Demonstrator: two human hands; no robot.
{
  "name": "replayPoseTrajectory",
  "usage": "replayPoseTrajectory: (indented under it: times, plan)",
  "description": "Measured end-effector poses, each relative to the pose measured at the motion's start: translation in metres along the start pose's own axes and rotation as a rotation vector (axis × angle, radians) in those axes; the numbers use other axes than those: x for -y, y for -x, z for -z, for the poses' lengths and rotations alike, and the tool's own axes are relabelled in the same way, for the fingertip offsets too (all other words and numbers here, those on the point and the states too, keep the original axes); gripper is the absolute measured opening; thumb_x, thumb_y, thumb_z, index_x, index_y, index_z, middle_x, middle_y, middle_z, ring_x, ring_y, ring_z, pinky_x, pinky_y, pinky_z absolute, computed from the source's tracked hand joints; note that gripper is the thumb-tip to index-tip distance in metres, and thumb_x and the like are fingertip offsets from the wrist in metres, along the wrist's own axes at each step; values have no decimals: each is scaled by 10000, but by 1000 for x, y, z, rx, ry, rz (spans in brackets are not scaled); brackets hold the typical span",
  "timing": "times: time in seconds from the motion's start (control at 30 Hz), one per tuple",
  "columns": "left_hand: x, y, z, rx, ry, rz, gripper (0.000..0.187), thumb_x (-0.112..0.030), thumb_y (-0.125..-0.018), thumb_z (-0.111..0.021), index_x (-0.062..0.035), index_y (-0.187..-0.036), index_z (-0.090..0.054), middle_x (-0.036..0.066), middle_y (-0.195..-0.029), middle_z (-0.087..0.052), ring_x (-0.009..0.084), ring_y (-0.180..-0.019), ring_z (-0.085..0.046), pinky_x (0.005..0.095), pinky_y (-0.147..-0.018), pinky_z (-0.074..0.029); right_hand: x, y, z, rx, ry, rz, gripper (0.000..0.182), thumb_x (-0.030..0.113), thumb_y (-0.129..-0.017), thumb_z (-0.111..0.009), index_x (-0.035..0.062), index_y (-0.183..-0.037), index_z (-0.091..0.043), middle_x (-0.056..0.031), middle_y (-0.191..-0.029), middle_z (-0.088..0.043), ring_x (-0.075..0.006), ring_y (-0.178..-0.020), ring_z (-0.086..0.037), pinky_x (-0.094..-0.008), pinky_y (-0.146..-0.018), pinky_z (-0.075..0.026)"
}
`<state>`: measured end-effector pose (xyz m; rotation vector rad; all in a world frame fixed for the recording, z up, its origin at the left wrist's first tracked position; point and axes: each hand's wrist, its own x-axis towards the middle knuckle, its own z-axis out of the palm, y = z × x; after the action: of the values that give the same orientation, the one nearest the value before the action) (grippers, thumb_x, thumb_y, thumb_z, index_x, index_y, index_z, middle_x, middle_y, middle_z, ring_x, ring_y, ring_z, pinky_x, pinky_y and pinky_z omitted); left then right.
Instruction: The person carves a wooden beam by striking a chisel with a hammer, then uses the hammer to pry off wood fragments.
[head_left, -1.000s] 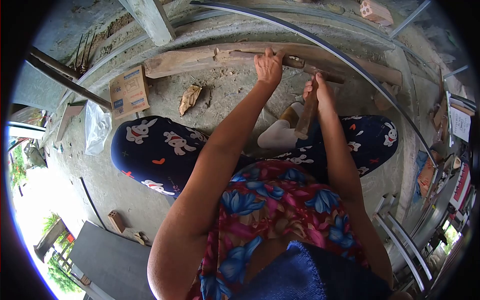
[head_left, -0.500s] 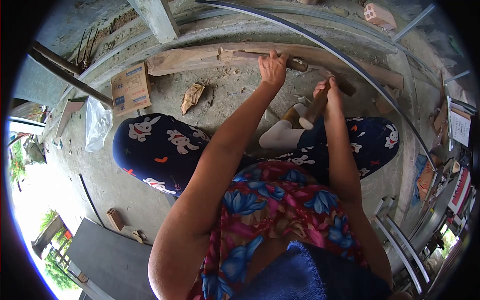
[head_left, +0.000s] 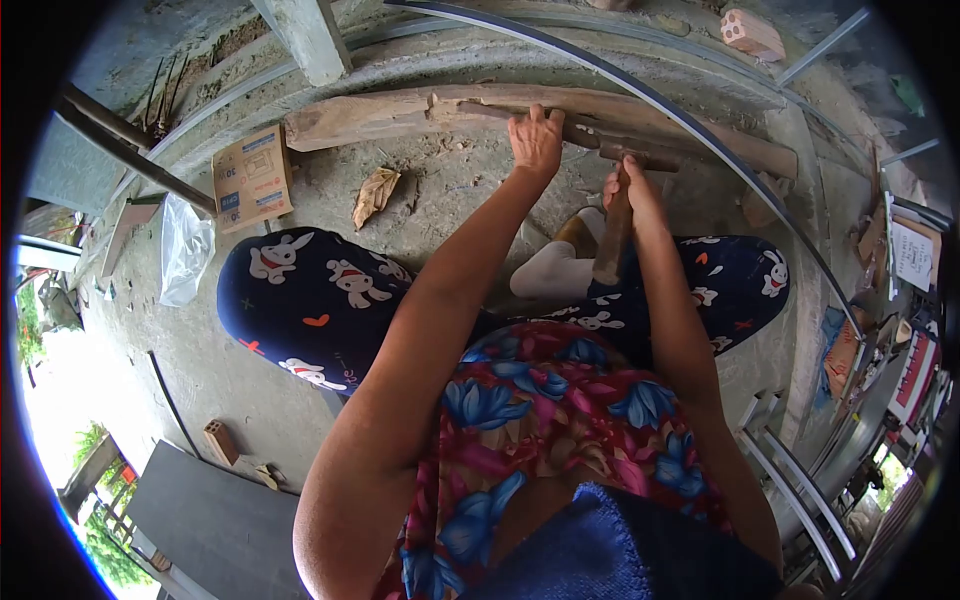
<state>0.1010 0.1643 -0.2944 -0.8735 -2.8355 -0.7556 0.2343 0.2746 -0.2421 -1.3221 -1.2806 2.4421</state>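
Note:
My left hand point(head_left: 536, 140) is wrapped round a chisel-like tool point(head_left: 580, 135) that lies along a long wooden beam point(head_left: 370, 117). The tool's thin end points left, near a notch in the beam. My right hand point(head_left: 634, 190) grips the handle of a hammer point(head_left: 613, 240). The hammer's head touches or nearly touches the right end of the tool; the exact contact is too small to tell. Both hands are above the concrete floor, beyond my bent legs.
A flat cardboard piece point(head_left: 250, 180), a clear plastic bag point(head_left: 186, 250) and a dry leaf point(head_left: 376, 197) lie to the left. A curved dark strip point(head_left: 640, 88) arches across the beam. Metal rails point(head_left: 800, 485) are at the lower right, a brick point(head_left: 752, 35) at the top right.
The hammer in my right hand has moved left, its head now at the end of the tool. My left hand keeps its hold. The whole view has shifted slightly.

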Motion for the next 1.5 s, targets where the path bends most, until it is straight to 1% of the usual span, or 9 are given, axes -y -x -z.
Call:
replayPoseTrajectory:
  times: [0.13, 0.3, 0.53, 0.67, 0.87, 1.0, 1.13, 1.3, 1.5]
  plan:
    - [2, 0, 4, 14, -51, -12, 240, -104, -817, -525, -179, -1010, -645, 107, -952, -584, 270, -849, -633, 426, -775, -399, 10, -11, 5, -22, -492, -141, 330, 414, -934, -508, 99, -842, -485, -26, -624, -513, -155, -486, -500, -321, -486, -456]
    - [6, 3, -3, 8, -35, -13, 221, -110, -825, -517, -181, -991, -643, 99, -921, -596, 263, -847, -637, 433, -783, -399, 10, 13, -2, 228, -181, -207, 251, 334, -902, -594, 95, -897, -519, -1, -715, -530, -94, -570, -515, -262, -532, -448]
    - [7, 4, 4, -10, -30, -12, 249, -116, -823, -517, -198, -1012, -655, 80, -937, -616, 254, -877, -630, 430, -803, -389, 5, -3, -7, -76, -442, -76, 336, 420, -926, -514, 93, -850, -489, -5, -696, -498, -125, -569, -504, -301, -570, -446]
    - [10, 3, 3, -55, 7, -25, 253, -119, -818, -522, -199, -1010, -666, 79, -932, -616, 250, -889, -625, 424, -804, -387, 16, -4, 10, 233, -582, -406, 322, 388, -961, -446, 92, -833, -468, -15, -683, -471, -127, -571, -494, -320, -551, -446]
    - [9, 2, 2, -47, 24, -16, 257, -120, -809, -530, -202, -1007, -671, 74, -925, -624, 251, -900, -620, 429, -808, -384, 13, -12, 28, -283, -601, 193, 351, 384, -963, -422, 89, -780, -473, -23, -634, -473, -155, -567, -496, -336, -535, -451]
    - [10, 3, 1, -62, 6, -1, 249, -122, -808, -532, -205, -993, -675, 69, -933, -629, 251, -896, -622, 432, -818, -381, -2, -8, 18, 121, -183, -157, 350, 385, -937, -470, 69, -791, -497, -22, -595, -468, -170, -564, -513, -325, -545, -454]
    - [12, 0, 1, -47, 31, 0, 245, -122, -806, -533, -206, -987, -674, 75, -932, -628, 256, -897, -622, 432, -817, -385, 16, -13, 20, 227, -670, -393, 333, 396, -936, -478, 75, -848, -499, -8, -660, -490, -159, -575, -514, -309, -571, -452]
    - [15, 5, 0, -53, 28, 0, 238, -120, -802, -536, -203, -981, -669, 72, -925, -627, 256, -904, -616, 425, -815, -386, 5, -13, 9, -203, -556, 120, 287, 364, -947, -468, 80, -904, -472, -18, -701, -494, -119, -597, -504, -289, -559, -447]
    - [17, 3, -3, -71, 16, 1, 233, -118, -793, -547, -198, -977, -666, 72, -930, -622, 254, -896, -613, 420, -821, -380, 8, -18, 28, 189, -561, -368, 249, 328, -919, -532, 85, -886, -489, -4, -719, -499, -113, -578, -515, -285, -575, -449]
